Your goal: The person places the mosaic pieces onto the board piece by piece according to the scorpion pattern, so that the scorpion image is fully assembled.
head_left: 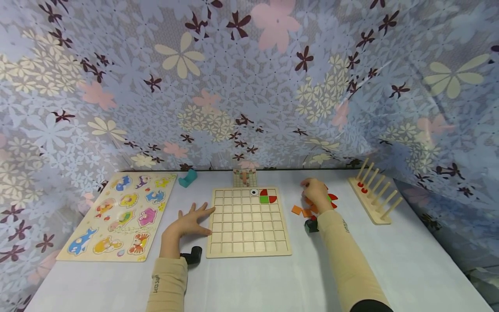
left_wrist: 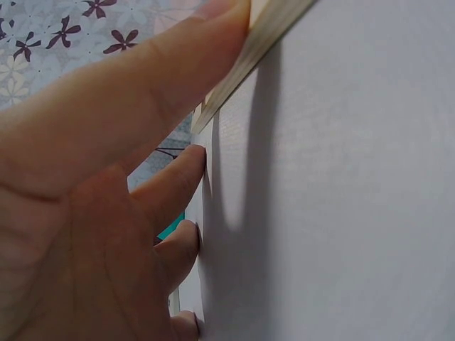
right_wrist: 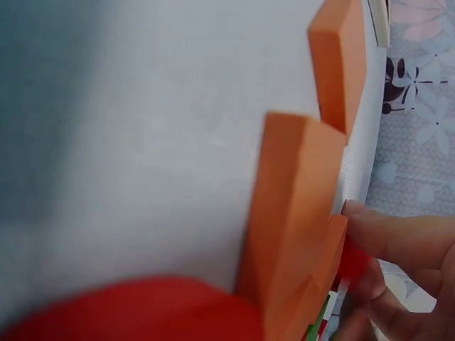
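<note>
My left hand (head_left: 189, 224) lies with spread fingers at the left edge of a wooden grid board (head_left: 234, 237). In the left wrist view its thumb (left_wrist: 163, 85) touches the board's side. At the board's top right sit a white-and-black eye tile (head_left: 254, 192), two red quarter-round pieces (head_left: 272, 199) and a green square (head_left: 264, 199). To the board's right, my right hand (head_left: 317, 194) is over a group of loose pieces. The right wrist view shows its fingers pinching a red piece (right_wrist: 352, 261), partly hidden, beside orange blocks (right_wrist: 288, 192).
An animal peg puzzle (head_left: 121, 216) lies at the left, with a teal block (head_left: 188, 178) near its top corner. A pattern card (head_left: 245, 178) stands behind the board. At the right is a peg stand (head_left: 374, 203) with red beads. Dark camera parts sit at both wrists.
</note>
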Demonstrator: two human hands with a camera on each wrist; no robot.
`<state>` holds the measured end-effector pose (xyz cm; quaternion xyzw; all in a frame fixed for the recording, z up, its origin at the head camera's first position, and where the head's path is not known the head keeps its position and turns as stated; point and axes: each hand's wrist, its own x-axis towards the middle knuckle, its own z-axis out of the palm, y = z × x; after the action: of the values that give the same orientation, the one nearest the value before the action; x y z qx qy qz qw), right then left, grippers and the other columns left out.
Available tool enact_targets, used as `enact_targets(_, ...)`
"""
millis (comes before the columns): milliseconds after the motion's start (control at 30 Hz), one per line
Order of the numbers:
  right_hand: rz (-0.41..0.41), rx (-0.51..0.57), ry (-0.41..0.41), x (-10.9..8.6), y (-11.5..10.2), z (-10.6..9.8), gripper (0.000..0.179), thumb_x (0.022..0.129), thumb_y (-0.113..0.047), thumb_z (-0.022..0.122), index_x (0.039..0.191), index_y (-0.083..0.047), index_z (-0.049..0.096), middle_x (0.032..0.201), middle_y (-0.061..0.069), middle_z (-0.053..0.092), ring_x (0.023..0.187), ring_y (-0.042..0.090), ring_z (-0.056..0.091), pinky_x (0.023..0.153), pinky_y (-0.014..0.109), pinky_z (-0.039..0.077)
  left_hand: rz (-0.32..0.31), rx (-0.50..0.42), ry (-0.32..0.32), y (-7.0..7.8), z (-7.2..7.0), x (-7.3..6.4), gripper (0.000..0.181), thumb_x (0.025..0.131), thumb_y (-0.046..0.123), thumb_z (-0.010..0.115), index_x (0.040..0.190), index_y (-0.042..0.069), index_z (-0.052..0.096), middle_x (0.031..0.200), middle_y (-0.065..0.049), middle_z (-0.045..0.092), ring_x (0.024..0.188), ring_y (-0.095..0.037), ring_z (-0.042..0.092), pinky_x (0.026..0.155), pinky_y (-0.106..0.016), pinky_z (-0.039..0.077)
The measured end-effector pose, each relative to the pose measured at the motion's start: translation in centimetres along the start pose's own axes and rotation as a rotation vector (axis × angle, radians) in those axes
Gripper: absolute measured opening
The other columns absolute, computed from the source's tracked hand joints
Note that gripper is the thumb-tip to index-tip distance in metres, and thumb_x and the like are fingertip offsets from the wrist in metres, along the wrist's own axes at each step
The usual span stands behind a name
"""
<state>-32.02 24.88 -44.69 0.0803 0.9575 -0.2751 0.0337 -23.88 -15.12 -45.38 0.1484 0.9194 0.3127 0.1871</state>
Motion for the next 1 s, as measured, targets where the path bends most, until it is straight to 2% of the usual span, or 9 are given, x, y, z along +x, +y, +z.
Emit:
enact_targets(133,0.007,0.064,-0.008,-0.1,-0.1,0.2,0.038,0.072,0.005,0.062,0.11,0.0,0.063,0.108,0.022,0.057,0.091,0.035,0.052,0.074,0.041,0.049,-0.003,-0.005,-0.003,0.0,0.0,0.0,0.081,0.071,0.024,0.077,0.141,0.011,0.038,0.151,-0.019,0.018,0.137,-0.045,-0.004,0.098,-0.069,-0.014)
enact_targets(200,0.018,0.071,-0.022,-0.2,-0.2,0.2,0.039,0.075,0.005,0.06,0.113,0.001,0.061,0.112,0.023,0.056,0.095,0.035,0.051,0.078,0.042,0.049,-0.006,-0.011,-0.002,0.0,0.1,0.0,0.081,0.071,0.024,0.077,0.141,0.011,0.038,0.152,-0.018,0.018,0.138,-0.044,-0.005,0.099,-0.069,-0.014)
enact_targets(333,0.011,0.059,-0.019,-0.3,-0.2,0.2,0.033,0.079,-0.001,0.062,0.111,0.003,0.063,0.111,0.023,0.059,0.091,0.032,0.053,0.073,0.038,0.048,-0.005,-0.016,-0.003,0.0,0.1,0.0,0.081,0.071,0.024,0.077,0.142,0.012,0.038,0.152,-0.017,0.018,0.138,-0.043,-0.005,0.099,-0.068,-0.015)
enact_targets(400,0.005,0.087,-0.019,-0.3,-0.3,0.3,0.03,0.081,-0.005,0.062,0.11,0.002,0.065,0.109,0.022,0.061,0.087,0.03,0.054,0.069,0.034,0.048,0.0,-0.014,-0.004,0.0,0.1,0.0,0.081,0.071,0.024,0.077,0.141,0.011,0.038,0.151,-0.018,0.018,0.138,-0.044,-0.005,0.099,-0.069,-0.014)
enact_targets(533,-0.04,0.171,-0.01,-0.3,-0.7,0.5,0.026,0.083,-0.012,0.063,0.106,0.002,0.066,0.102,0.02,0.063,0.079,0.027,0.058,0.061,0.028,0.048,0.0,-0.016,-0.004,-0.1,0.1,-0.1,0.081,0.072,0.023,0.077,0.141,0.012,0.038,0.152,-0.018,0.017,0.138,-0.044,-0.005,0.099,-0.069,-0.015)
enact_targets(633,-0.062,0.25,-0.008,-0.3,-1.2,0.7,0.025,0.083,-0.014,0.064,0.102,0.002,0.064,0.098,0.019,0.064,0.08,0.027,0.059,0.063,0.03,0.048,-0.003,-0.02,-0.001,-0.1,0.1,-0.1,0.081,0.071,0.022,0.077,0.141,0.012,0.038,0.152,-0.018,0.017,0.138,-0.044,-0.005,0.099,-0.068,-0.016)
enact_targets(833,-0.029,0.426,-0.038,-0.5,-2.4,1.1,0.025,0.082,-0.013,0.065,0.101,0.002,0.06,0.1,0.017,0.061,0.086,0.026,0.054,0.074,0.033,0.046,-0.002,-0.02,0.001,-0.1,0.1,0.1,0.08,0.072,0.022,0.077,0.141,0.012,0.038,0.152,-0.018,0.017,0.138,-0.044,-0.006,0.098,-0.069,-0.016)
enact_targets(1000,0.001,0.516,-0.065,-0.6,-3.1,1.3,0.024,0.081,-0.012,0.066,0.099,0.002,0.058,0.092,0.01,0.058,0.075,0.02,0.052,0.068,0.032,0.047,-0.002,-0.013,0.0,-0.1,0.1,0.2,0.08,0.072,0.023,0.077,0.141,0.012,0.039,0.152,-0.018,0.018,0.137,-0.044,-0.005,0.099,-0.069,-0.015)
